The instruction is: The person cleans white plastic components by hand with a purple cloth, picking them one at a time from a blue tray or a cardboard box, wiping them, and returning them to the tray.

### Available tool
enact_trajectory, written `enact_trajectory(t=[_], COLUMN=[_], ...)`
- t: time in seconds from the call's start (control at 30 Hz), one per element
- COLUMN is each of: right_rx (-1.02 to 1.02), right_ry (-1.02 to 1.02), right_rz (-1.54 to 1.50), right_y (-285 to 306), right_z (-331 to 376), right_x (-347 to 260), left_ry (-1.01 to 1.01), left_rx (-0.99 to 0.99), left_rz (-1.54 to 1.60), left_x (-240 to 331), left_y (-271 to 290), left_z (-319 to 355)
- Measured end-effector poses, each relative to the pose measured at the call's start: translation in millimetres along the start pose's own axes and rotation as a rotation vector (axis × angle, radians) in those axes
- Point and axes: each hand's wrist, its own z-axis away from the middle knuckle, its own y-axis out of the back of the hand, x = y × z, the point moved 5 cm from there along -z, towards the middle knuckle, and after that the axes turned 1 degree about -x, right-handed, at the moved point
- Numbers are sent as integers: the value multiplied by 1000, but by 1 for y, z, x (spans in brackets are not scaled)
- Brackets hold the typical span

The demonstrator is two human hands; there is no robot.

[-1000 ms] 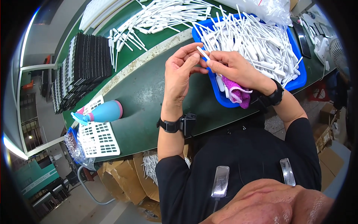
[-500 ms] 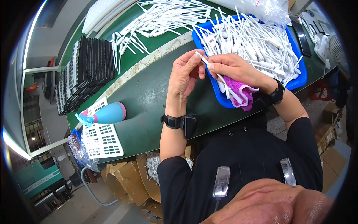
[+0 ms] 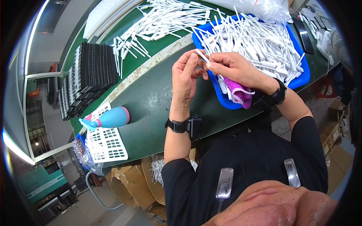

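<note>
Between my two hands is a slim white plastic stick (image 3: 202, 55), tilted, with its upper end showing. My left hand (image 3: 184, 75) has thumb and forefinger closed at that end. My right hand (image 3: 235, 69) is closed round the lower part of the stick, and a purple cloth (image 3: 238, 90) with a pale edge hangs from under its palm. The rest of the stick is hidden by the right fingers and the cloth. Both hands are over the near left edge of a blue tray (image 3: 306, 77), which is heaped with similar white sticks (image 3: 254, 47).
More white sticks (image 3: 166, 22) lie loose across the green table (image 3: 151, 101). On the left stand stacked black slotted trays (image 3: 98, 64), a blue spray bottle (image 3: 113, 117) and a white perforated panel (image 3: 111, 147). Clear plastic bags (image 3: 269, 11) lie behind the tray; cardboard boxes (image 3: 130, 184) stand below.
The cloth is bunched more closely under my right hand, and the thick white end that poked out beside it is no longer visible. My hands have otherwise barely moved; the view has shifted slightly.
</note>
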Motion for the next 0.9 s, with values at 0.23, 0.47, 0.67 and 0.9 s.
enact_trajectory(t=[0.23,0.47,0.67,0.9], right_rx=[-109,-280,-309,-279], right_ry=[-20,-237,-239,-363], right_rz=[11,-270,-106,-403], right_y=[-2,-13,-18,-19], right_z=[-3,4,4,-4], right_x=[5,4,12,3], left_ry=[-107,-200,-273,-341], left_rx=[-27,182,314,263], left_rz=[-104,63,80,84], left_x=[-2,22,29,41], left_y=[3,23,37,34], left_z=[1,5,8,4])
